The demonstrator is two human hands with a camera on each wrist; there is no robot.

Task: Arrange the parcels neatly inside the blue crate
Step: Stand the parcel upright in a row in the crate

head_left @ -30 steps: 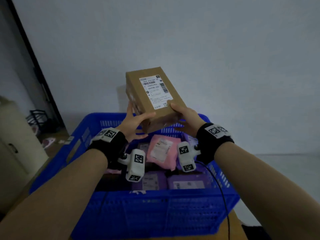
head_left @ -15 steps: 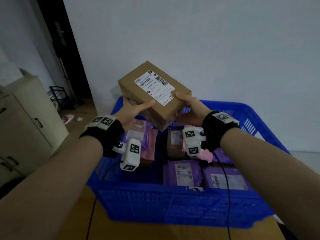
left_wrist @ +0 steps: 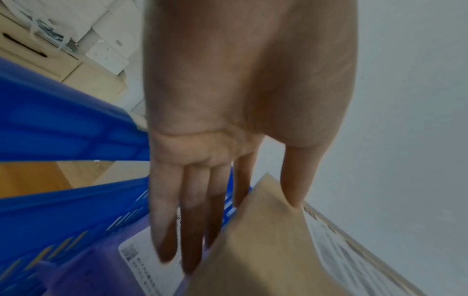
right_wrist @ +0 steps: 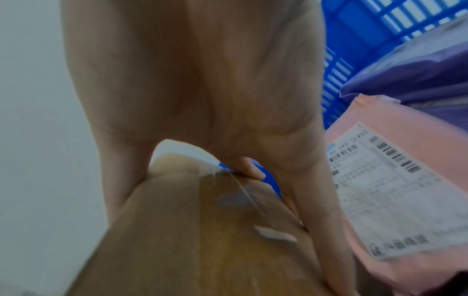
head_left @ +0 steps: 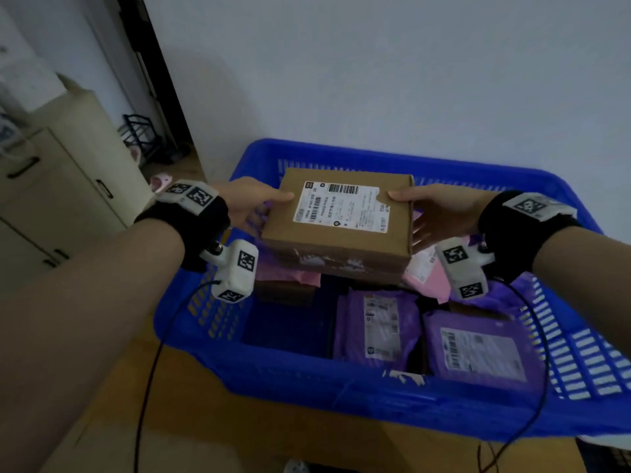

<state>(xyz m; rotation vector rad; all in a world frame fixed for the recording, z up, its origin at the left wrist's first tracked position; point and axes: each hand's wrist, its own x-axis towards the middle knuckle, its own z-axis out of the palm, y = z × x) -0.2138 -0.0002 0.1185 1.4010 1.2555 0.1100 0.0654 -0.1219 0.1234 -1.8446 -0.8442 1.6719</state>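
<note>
A brown cardboard box (head_left: 341,216) with a white shipping label on top hangs level over the middle of the blue crate (head_left: 307,380). My left hand (head_left: 269,206) grips its left end, thumb on top, fingers (left_wrist: 190,220) down the side. My right hand (head_left: 421,213) grips the right end the same way, the thumb (right_wrist: 119,180) on the top edge. Below lie two purple bag parcels (head_left: 375,326) (head_left: 481,349) at the front. Pink bag parcels (head_left: 426,271) (right_wrist: 380,190) lie under and beside the box. Part of the crate floor (head_left: 286,322) at front left shows bare.
The crate stands on a wooden surface (head_left: 239,431) against a white wall. A beige cabinet (head_left: 58,186) stands at the left, with a black rack (head_left: 140,134) behind it by a dark doorway. Black cables (head_left: 150,370) hang from both wrists.
Both hands have lowered the box from chest height and turned it flat, label up, down to the crate's rim. The view has swung down and left.
</note>
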